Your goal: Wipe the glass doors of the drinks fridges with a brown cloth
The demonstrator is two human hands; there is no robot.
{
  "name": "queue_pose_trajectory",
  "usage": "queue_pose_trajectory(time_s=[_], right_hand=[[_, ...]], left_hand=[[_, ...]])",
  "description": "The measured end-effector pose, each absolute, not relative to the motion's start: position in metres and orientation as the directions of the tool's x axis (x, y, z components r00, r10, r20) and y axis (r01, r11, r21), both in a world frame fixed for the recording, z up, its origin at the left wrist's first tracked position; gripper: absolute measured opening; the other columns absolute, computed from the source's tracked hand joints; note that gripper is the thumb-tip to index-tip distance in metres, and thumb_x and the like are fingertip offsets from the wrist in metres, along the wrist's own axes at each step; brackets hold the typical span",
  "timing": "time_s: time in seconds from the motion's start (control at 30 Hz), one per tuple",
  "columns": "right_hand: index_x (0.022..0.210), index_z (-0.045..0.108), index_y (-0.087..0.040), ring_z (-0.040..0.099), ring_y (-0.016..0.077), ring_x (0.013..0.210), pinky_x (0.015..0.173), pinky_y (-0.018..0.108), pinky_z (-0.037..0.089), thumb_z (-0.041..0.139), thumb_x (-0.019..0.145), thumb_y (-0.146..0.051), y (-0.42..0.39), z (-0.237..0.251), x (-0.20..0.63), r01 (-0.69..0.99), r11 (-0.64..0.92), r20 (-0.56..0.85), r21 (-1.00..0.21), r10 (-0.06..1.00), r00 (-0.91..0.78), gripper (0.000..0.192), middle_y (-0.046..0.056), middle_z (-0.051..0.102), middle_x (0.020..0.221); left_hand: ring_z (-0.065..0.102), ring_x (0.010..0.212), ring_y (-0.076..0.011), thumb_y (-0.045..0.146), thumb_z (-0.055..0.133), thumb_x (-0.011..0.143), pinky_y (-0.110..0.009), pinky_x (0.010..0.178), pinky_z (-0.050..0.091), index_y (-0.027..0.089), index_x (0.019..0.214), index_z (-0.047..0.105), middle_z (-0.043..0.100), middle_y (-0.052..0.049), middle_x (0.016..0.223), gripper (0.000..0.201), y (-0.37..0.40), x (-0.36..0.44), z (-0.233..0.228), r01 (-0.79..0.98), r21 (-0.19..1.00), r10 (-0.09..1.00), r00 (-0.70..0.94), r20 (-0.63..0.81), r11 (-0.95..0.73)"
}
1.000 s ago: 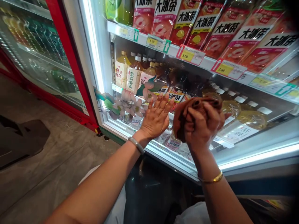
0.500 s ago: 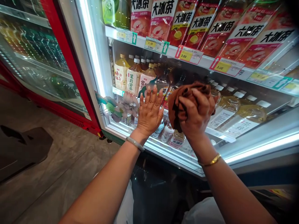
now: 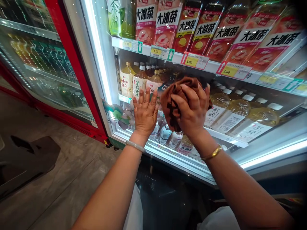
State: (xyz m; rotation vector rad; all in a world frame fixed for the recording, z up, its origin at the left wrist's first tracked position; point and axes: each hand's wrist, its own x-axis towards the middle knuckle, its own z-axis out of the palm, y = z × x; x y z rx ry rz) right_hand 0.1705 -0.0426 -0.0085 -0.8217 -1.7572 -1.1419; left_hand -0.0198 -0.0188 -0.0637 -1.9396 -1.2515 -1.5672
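My left hand [image 3: 145, 113], fingers spread and palm forward, appears to rest flat on the glass front of a lit drinks fridge. It is beside a flower decal [image 3: 123, 116] and partly covers it. To its right, my right hand [image 3: 193, 110] grips a bunched brown cloth [image 3: 168, 102] held up at the glass. Whether the cloth presses on the glass all over cannot be made out. Behind the hands stand tea bottles [image 3: 139, 78] with white labels, partly hidden by my fingers and the cloth.
Large red-labelled tea cartons or bottles [image 3: 168, 19] fill the upper shelf, above a strip of price tags [image 3: 192, 60]. Pale-yellow bottles [image 3: 236, 110] stand at right, small bottles [image 3: 165, 134] below. A red-framed fridge [image 3: 72, 64] adjoins on the left, over a grey floor [image 3: 72, 179].
My right hand has moved left and slightly up with the cloth, closer to my left hand. My left hand has shifted a little left. The view has moved slightly.
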Motion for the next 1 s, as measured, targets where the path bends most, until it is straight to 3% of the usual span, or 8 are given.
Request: queue_pose_trajectory(time_s=[0.2, 0.3, 0.5, 0.6, 0.77, 0.9, 1.0], right_hand=[[0.13, 0.067, -0.029, 0.04, 0.0238, 0.154, 0.132, 0.05, 0.033, 0.048, 0.105, -0.027, -0.026, -0.017, 0.126, 0.717, 0.455, 0.778, 0.528, 0.08, -0.623, 0.031, -0.002, 0.064, 0.148], [0.129, 0.067, -0.029, 0.04, 0.0236, 0.155, 0.134, 0.053, 0.029, 0.051, 0.105, -0.026, -0.032, -0.024, 0.134, 0.659, 0.498, 0.714, 0.564, 0.107, -0.692, 0.029, -0.002, 0.066, 0.146], [0.131, 0.066, -0.036, 0.037, 0.0253, 0.158, 0.136, 0.058, 0.02, 0.046, 0.107, -0.033, -0.012, 0.023, 0.114, 0.793, 0.481, 0.853, 0.374, 0.158, -0.498, 0.031, -0.003, 0.058, 0.155], [0.131, 0.066, -0.035, 0.037, 0.0251, 0.158, 0.136, 0.056, 0.025, 0.044, 0.107, -0.03, 0.0, 0.022, 0.083, 0.732, 0.52, 0.779, 0.439, 0.185, -0.599, 0.033, -0.004, 0.056, 0.157], [0.114, 0.072, -0.029, 0.047, 0.0221, 0.152, 0.128, 0.05, 0.044, 0.05, 0.104, -0.026, -0.005, -0.022, 0.08, 0.502, 0.605, 0.599, 0.618, 0.051, -0.799, 0.025, -0.003, 0.07, 0.139], [0.13, 0.065, -0.029, 0.032, 0.0215, 0.16, 0.133, 0.057, 0.032, 0.049, 0.103, -0.023, -0.004, -0.007, 0.091, 0.514, 0.621, 0.639, 0.592, 0.027, -0.769, 0.032, 0.001, 0.065, 0.147], [0.137, 0.062, -0.034, 0.029, 0.0238, 0.162, 0.137, 0.059, 0.022, 0.047, 0.105, -0.026, 0.007, 0.028, 0.071, 0.641, 0.61, 0.735, 0.466, 0.137, -0.664, 0.036, -0.002, 0.056, 0.158]], left_hand=[[0.003, 0.166, -0.0239, 0.057, 0.023, 0.108, -0.06, 0.133, 0.0, 0.031, 0.168, 0.021, 0.019, -0.008, 0.176, 0.065, -0.017, -0.04, -0.061, 0.796, 0.261, 0.385, -0.038, 0.922, -0.546], [0.003, 0.165, -0.0221, 0.057, 0.021, 0.108, -0.058, 0.134, -0.002, 0.031, 0.167, 0.022, 0.02, -0.006, 0.176, 0.065, -0.018, -0.05, -0.063, 0.81, 0.255, 0.399, -0.029, 0.916, -0.528], [0.003, 0.166, -0.0239, 0.059, 0.023, 0.107, -0.055, 0.134, -0.003, 0.023, 0.167, 0.023, 0.024, -0.012, 0.174, 0.07, -0.012, -0.07, -0.068, 0.825, 0.235, 0.374, -0.031, 0.927, -0.514], [0.003, 0.166, -0.0234, 0.061, 0.023, 0.107, -0.054, 0.134, -0.002, 0.021, 0.168, 0.019, 0.024, -0.014, 0.174, 0.074, -0.009, -0.079, -0.066, 0.83, 0.273, 0.342, -0.107, 0.934, -0.485], [0.003, 0.166, -0.025, 0.064, 0.02, 0.105, -0.058, 0.133, 0.0, 0.023, 0.168, 0.021, 0.023, -0.013, 0.174, 0.075, -0.012, -0.087, -0.063, 0.845, 0.28, 0.356, -0.115, 0.927, -0.456], [0.004, 0.166, -0.0252, 0.061, 0.021, 0.106, -0.058, 0.133, 0.004, 0.023, 0.167, 0.024, 0.025, -0.014, 0.174, 0.071, -0.012, -0.087, -0.064, 0.863, 0.257, 0.373, -0.087, 0.924, -0.434], [0.003, 0.165, -0.0258, 0.058, 0.023, 0.107, -0.06, 0.133, 0.005, 0.023, 0.167, 0.023, 0.025, -0.014, 0.174, 0.069, -0.01, -0.086, -0.065, 0.868, 0.255, 0.375, -0.088, 0.923, -0.426]])
